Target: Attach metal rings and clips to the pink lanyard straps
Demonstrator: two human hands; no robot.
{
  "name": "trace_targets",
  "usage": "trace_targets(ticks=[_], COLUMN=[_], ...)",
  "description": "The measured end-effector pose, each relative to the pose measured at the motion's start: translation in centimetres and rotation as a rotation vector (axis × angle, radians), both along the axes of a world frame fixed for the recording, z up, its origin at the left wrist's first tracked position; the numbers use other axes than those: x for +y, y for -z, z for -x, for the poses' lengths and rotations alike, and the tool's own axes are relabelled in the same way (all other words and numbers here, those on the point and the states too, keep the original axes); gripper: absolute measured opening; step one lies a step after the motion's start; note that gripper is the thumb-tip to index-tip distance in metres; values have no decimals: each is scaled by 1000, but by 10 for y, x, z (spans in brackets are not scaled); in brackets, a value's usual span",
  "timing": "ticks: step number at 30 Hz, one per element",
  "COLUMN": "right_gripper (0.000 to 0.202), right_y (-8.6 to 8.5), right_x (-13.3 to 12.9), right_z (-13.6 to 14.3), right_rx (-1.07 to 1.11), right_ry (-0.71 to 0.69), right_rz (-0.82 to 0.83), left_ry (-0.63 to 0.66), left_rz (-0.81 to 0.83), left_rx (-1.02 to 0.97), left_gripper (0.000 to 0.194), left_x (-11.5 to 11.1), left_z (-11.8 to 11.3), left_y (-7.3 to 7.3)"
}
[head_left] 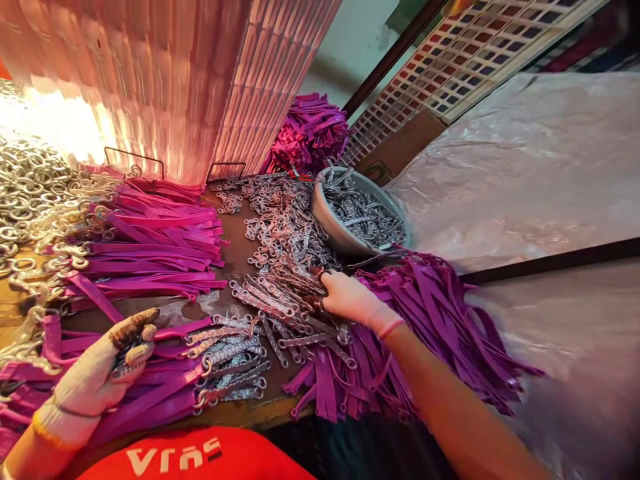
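My left hand (107, 373), in a white glove with dark-stained fingertips, is at the lower left over purple straps (145, 393). Its fingers are curled, and what they hold, if anything, is too small to name. My right hand (350, 297), in a light glove, reaches into the pile of metal chain pieces (295, 240) at the centre. Its dark fingertips are bent down among the chains. Several purple straps with chain pieces (230, 360) on their ends lie between the hands. Loose purple straps (425, 313) are heaped beneath and beyond my right forearm.
A grey basin (325, 207) of metal pieces stands behind my right hand. Metal rings (30, 193) spread across the left side beside more purple straps (160, 233). Corrugated plastic sheeting (175, 80) rises at the back. Clear plastic (525, 173) covers the right side.
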State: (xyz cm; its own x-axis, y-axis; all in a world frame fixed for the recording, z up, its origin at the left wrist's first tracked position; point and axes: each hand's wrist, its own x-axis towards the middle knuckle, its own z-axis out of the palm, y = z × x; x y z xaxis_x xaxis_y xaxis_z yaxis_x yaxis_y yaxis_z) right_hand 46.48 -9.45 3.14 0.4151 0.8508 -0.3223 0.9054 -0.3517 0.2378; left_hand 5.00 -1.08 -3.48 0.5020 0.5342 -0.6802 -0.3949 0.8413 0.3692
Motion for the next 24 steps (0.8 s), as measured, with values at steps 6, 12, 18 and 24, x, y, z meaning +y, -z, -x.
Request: trace_targets(ticks=[6,12,18,24], right_gripper=[33,25,36,29], right_y=[-29,2,-19,0], right_x=[-39,-74,-39,27], right_z=[12,9,-77,-117], right_rx=[69,47,-111,-38], right_ry=[-139,-44,244,363], right_rz=[-288,-300,-277,-72], left_ry=[59,37,21,60], left_rz=[-177,-98,-48,5], left_rx=[-84,-7,106,65], left_gripper=[25,32,35,35], left_x=[-5,-7,-9,-16], left_z=[12,18,18,9], left_y=[-7,-1,1,-1])
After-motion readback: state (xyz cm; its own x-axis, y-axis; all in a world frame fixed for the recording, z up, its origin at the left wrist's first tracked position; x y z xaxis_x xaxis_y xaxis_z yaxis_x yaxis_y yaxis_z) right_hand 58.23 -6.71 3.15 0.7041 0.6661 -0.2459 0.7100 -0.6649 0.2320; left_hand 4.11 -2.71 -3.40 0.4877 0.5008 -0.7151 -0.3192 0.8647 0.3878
